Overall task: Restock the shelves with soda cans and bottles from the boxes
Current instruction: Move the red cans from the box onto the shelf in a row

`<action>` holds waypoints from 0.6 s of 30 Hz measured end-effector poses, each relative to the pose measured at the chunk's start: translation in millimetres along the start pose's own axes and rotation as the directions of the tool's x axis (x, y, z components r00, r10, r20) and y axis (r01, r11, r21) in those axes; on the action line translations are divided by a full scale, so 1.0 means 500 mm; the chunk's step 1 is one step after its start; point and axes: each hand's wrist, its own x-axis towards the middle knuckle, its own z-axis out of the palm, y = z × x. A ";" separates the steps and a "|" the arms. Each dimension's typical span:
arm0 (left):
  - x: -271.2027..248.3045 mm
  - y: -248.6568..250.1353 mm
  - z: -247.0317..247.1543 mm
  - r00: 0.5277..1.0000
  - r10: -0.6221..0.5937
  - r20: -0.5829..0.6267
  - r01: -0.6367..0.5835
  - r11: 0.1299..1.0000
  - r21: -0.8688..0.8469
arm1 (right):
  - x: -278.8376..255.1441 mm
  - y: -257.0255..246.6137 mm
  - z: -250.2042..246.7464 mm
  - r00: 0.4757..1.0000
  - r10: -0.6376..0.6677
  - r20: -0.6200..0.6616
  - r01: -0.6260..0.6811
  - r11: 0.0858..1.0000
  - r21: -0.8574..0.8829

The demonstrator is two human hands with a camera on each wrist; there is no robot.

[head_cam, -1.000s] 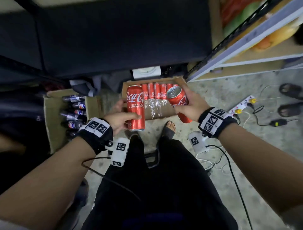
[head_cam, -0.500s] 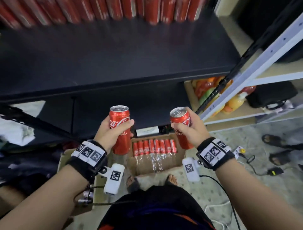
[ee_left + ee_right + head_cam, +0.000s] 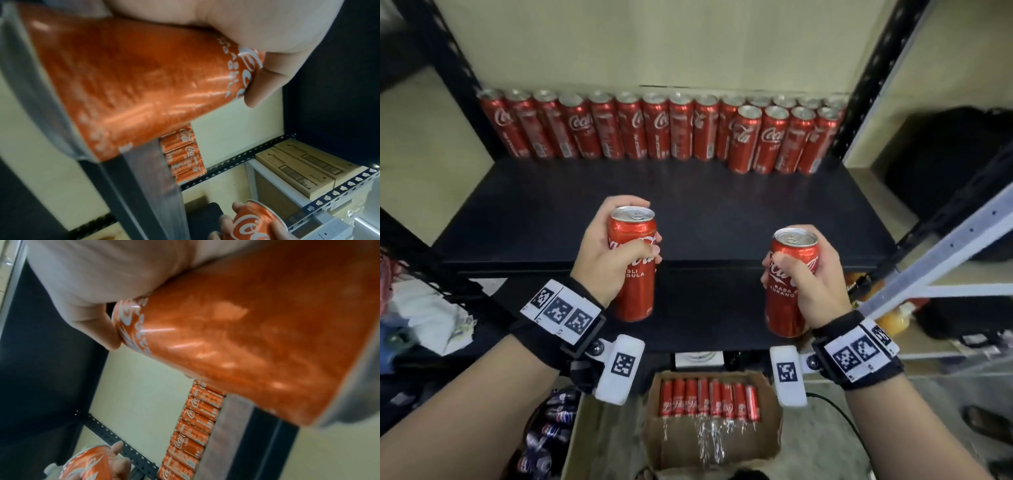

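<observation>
My left hand grips a tall red cola can upright, level with the front edge of the black shelf. My right hand holds a second red cola can upright, a little lower and to the right. Along the shelf's back stands a long row of red cans, with a few more cans in front at the right. In the left wrist view the held can fills the frame under my palm; the right wrist view shows its can likewise.
On the floor below, a cardboard box holds several red cans. A second box at the left holds dark cola bottles. Black uprights frame the shelf. A grey rack with bags stands to the right.
Both hands have lifted their cans from the floor box up to the shelf's front edge. My view has risen, so the stocked back row now shows.
</observation>
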 end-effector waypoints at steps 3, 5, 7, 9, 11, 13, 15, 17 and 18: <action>0.029 0.034 0.021 0.998 0.039 -0.038 -0.040 0.999 -0.022 | 0.057 -0.037 0.004 0.997 -0.057 0.045 0.058 0.998 -0.016; 0.049 0.055 0.043 0.997 0.011 -0.075 -0.019 0.995 -0.096 | 0.096 -0.066 0.002 0.994 -0.089 0.065 0.089 0.996 0.008; 0.070 0.071 0.065 0.994 -0.008 -0.107 -0.008 0.989 -0.150 | 0.135 -0.090 -0.006 0.989 -0.116 0.092 0.113 0.993 0.036; 0.086 0.083 0.085 0.990 0.016 -0.138 -0.038 0.986 -0.160 | 0.169 -0.107 -0.015 0.985 -0.130 0.111 0.127 0.991 0.029; 0.101 0.093 0.102 0.985 0.062 -0.160 -0.086 0.985 -0.149 | 0.197 -0.114 -0.023 0.981 -0.150 0.120 0.151 0.989 0.008; 0.116 0.097 0.110 0.984 0.087 -0.153 -0.110 0.984 -0.144 | 0.220 -0.110 -0.028 0.977 -0.167 0.133 0.172 0.985 -0.031; 0.133 0.097 0.111 0.989 0.084 -0.119 -0.100 0.986 -0.132 | 0.237 -0.103 -0.031 0.975 -0.172 0.140 0.185 0.979 -0.085; 0.152 0.093 0.105 0.995 0.075 -0.062 -0.080 0.993 -0.085 | 0.254 -0.096 -0.028 0.972 -0.176 0.154 0.198 0.969 -0.147; 0.161 0.091 0.101 0.997 0.073 -0.027 -0.074 0.996 -0.051 | 0.262 -0.092 -0.026 0.972 -0.171 0.160 0.198 0.965 -0.173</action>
